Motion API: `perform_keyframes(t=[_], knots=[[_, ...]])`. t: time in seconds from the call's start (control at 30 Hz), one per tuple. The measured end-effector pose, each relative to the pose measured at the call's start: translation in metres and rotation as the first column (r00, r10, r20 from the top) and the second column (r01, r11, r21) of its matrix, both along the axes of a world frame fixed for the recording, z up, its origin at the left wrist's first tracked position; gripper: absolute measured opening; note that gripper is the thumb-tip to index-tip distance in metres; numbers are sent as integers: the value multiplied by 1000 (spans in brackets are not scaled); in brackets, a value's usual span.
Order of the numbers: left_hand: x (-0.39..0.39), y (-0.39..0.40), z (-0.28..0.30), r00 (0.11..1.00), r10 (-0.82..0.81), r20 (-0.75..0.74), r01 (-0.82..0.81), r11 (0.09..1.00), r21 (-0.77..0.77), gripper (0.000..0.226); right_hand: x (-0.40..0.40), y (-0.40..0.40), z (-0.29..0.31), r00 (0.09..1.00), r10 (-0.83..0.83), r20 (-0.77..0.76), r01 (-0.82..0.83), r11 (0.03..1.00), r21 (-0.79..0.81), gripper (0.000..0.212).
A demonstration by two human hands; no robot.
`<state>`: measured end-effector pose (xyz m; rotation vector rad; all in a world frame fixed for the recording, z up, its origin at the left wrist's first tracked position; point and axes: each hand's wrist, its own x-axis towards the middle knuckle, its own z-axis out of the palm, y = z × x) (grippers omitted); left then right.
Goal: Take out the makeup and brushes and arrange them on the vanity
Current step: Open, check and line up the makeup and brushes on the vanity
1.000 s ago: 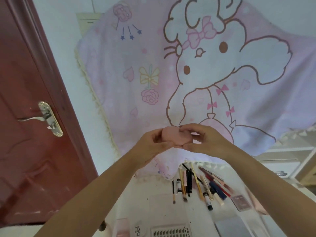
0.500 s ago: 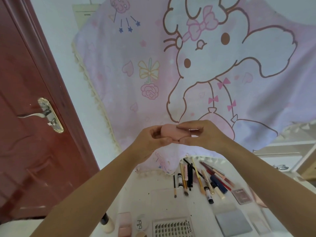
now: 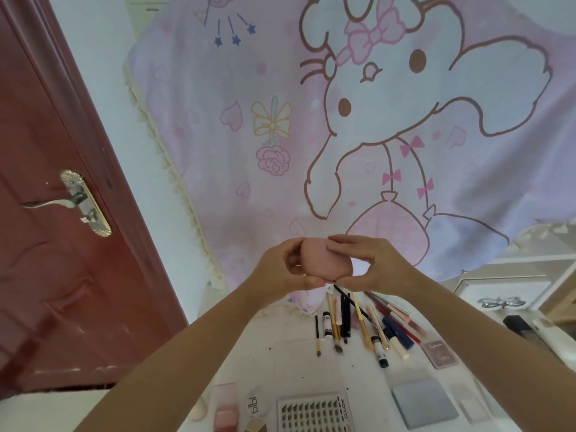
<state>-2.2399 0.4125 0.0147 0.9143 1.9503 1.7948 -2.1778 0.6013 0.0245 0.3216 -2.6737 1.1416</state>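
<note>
1. Currently, the pink makeup sponge (image 3: 324, 260) is held in the air above the counter (image 3: 290, 353), in front of the cartoon-print cloth (image 3: 280, 120).
2. Both hands pinch it – the left hand (image 3: 280, 269) from the left side, the right hand (image 3: 374, 263) with fingers over the top and thumb underneath.
3. The step in hand appears to be placing the sponge. Recommended: release one hand first, then lower it to a bare spot on the counter, clear of the row of brushes and pencils (image 3: 358, 322).
4. Keep it apart from the lash tray (image 3: 313, 413) and the grey palette (image 3: 424, 403).
5. Legible writing – "XOYO" on the lash tray edge; "blbl" on a round compact (image 3: 257, 405).
</note>
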Motion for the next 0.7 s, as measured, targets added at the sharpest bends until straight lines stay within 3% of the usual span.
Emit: perform_keyframes(t=[0.3,0.4,0.6,0.7], knots=[[1,3,-26,998,-53,-16,51,996,-76,64,6,-1,-33,998,-59,8,59,997,57,74],[0,4,-34,997,-75,13,76,991,-112,64,8,2,-40,995,-67,75,64,997,31,69],[1,8,-58,988,-156,16,155,956,-250,71,15,14,-60,973,-88,215,58,989,139,62],[7,12,-87,989,-130,73,147,939,-310,74,24,20,-75,934,-139,328,127,990,59,46]])
